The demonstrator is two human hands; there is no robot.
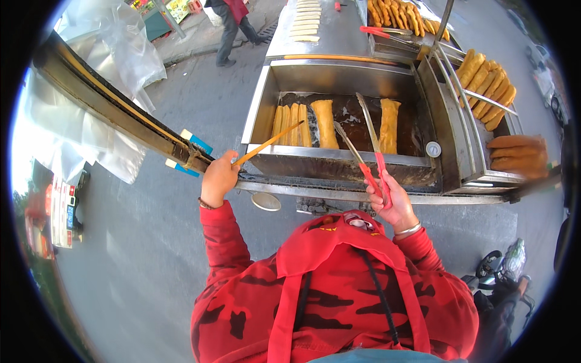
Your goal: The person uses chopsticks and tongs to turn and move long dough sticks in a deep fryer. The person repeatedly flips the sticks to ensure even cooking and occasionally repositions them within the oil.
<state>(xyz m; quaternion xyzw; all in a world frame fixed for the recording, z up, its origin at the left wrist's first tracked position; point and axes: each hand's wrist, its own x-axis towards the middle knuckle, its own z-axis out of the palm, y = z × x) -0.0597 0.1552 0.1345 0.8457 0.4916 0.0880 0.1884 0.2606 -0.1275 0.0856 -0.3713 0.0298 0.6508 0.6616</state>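
My left hand point(221, 178) holds a wooden stick point(268, 143) at the fryer's near left corner; its pointed tip lies over several slim dough sticks point(290, 125) in the dark oil. My right hand point(391, 199) grips metal tongs with red handles point(363, 118), their jaws spread over the oil with nothing between them. One wide golden fried dough piece point(323, 125) lies left of the tongs, another point(389, 127) to their right. A round dial thermometer point(433, 149) sits at the near right corner of the steel fryer point(336, 159).
Fried dough sticks point(488, 88) stand in a rack on the right; more point(399, 16) lie behind, beside red-handled tongs point(386, 31). Raw dough strips point(306, 22) line the steel worktop point(336, 41). A post point(113, 109) with plastic bags rises at left. A person point(229, 31) is beyond the cart.
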